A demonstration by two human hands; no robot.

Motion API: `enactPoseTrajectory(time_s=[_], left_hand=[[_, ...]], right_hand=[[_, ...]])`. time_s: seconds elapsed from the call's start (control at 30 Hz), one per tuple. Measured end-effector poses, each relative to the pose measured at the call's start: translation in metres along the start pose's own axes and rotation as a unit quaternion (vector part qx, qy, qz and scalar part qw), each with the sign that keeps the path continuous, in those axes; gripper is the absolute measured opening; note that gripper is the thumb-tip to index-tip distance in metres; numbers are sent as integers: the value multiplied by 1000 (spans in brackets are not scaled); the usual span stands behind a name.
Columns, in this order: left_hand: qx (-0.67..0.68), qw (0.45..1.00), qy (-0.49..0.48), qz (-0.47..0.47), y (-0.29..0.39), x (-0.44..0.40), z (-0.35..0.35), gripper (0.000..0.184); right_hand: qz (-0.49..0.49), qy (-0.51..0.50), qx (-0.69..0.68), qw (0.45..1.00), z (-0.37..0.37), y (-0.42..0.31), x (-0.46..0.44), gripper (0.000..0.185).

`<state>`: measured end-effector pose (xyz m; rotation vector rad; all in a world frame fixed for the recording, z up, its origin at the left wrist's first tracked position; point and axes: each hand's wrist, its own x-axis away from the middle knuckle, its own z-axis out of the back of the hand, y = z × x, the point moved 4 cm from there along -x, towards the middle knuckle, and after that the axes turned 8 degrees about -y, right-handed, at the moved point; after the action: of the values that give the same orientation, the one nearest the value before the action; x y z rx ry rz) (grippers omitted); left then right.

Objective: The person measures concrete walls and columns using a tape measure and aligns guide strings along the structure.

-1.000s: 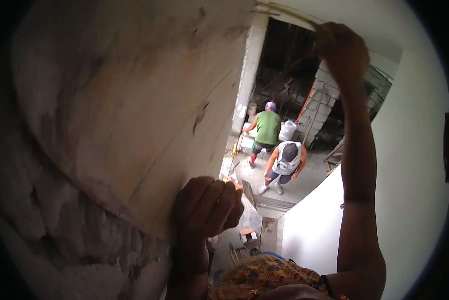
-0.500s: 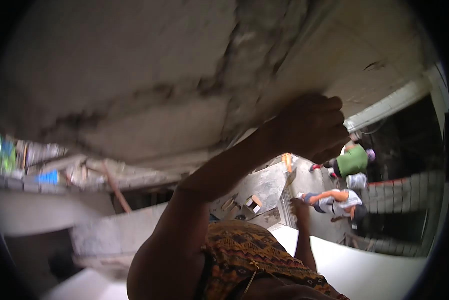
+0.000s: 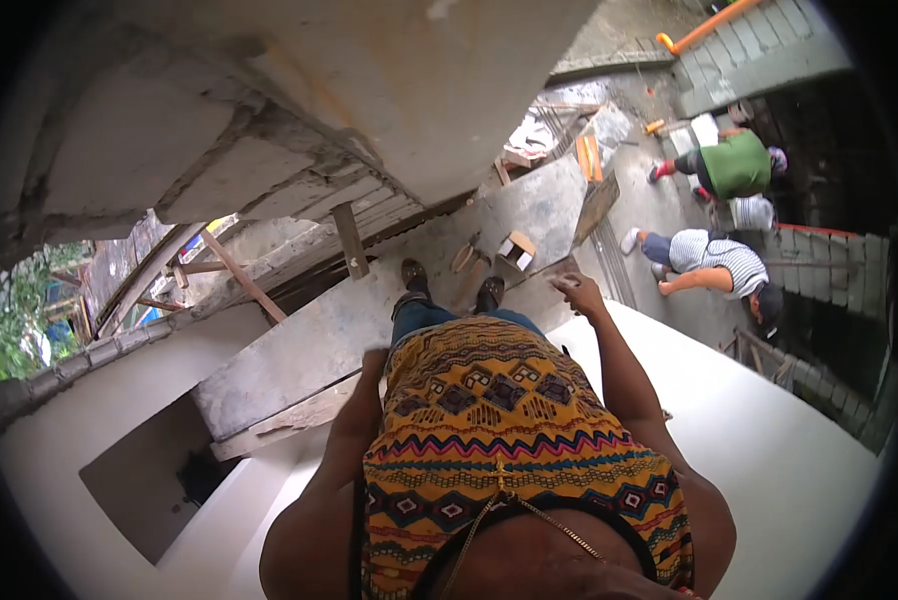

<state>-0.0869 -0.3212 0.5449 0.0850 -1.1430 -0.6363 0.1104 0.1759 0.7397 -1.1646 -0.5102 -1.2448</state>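
Note:
My right hand (image 3: pixel 581 296) is held out at my right side, its fingers curled in. Whatever they may hold is too small to make out. Down by my left hip, my left hand (image 3: pixel 374 362) hangs low, and its fingers are hidden. My feet stand on a grey plank platform (image 3: pixel 299 345). Beside them lie a small open cardboard box (image 3: pixel 515 251) and a hand tool with two handles (image 3: pixel 464 254), perhaps pliers. Above and ahead is a rough concrete surface (image 3: pixel 419 90) with cracked seams; neither hand touches it.
Below on the right, a person in a green shirt (image 3: pixel 737 165) bends over near a white bucket (image 3: pixel 752 213). Another person in a striped shirt (image 3: pixel 717 262) crouches nearby. Wooden props (image 3: pixel 244 278) lean at left. A white wall (image 3: pixel 709 370) drops beside the platform.
My left hand has come down from the concrete surface to my side. The view has tilted down, bringing my feet and the platform into sight. My right hand stays at my right side.

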Motion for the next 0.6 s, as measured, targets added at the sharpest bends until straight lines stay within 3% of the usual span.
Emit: enactPoseTrajectory(time_s=[0.03, 0.1, 0.2, 0.23, 0.27, 0.3, 0.33, 0.37, 0.4, 0.43, 0.5, 0.6], left_hand=[[236, 944, 11, 232, -18, 37, -35, 34], [466, 847, -30, 253, -54, 42, -116, 42], [398, 891, -9, 217, 4, 77, -62, 33], [328, 923, -1, 201, 32, 83, -20, 23], [298, 946, 25, 125, 47, 74, 2, 18], [8, 999, -30, -11, 77, 62, 40, 16], [-40, 958, 175, -223, 90, 62, 69, 17], [240, 947, 151, -148, 90, 44, 90, 22], [501, 855, 116, -59, 100, 31, 112, 29], [409, 894, 167, -71, 127, 28, 151, 34], [356, 904, 232, -41, 177, 26, 214, 34], [382, 869, 296, -108, 245, 47, 284, 25]], right_hand=[[-6, 0, -8, 1000, 1, 19, 4, 39], [-56, -26, -7, 998, 4, 80, 14, 39], [-145, -106, -22, 983, -11, 172, 20, 30], [-183, -118, -37, 975, -17, 192, 24, 26], [-207, -143, 5, 968, -23, 206, 24, 26], [-228, -166, 47, 958, -27, 214, 23, 25], [-218, -177, 60, 958, -29, 213, 24, 25], [-218, -181, 61, 957, -30, 211, 18, 25], [-167, -179, 87, 966, -33, 209, 2, 25], [-116, -177, 113, 971, -35, 208, -13, 26], [-49, -146, 33, 987, -37, 202, -46, 25], [-13, -158, 21, 987, -16, 110, -30, 16]])
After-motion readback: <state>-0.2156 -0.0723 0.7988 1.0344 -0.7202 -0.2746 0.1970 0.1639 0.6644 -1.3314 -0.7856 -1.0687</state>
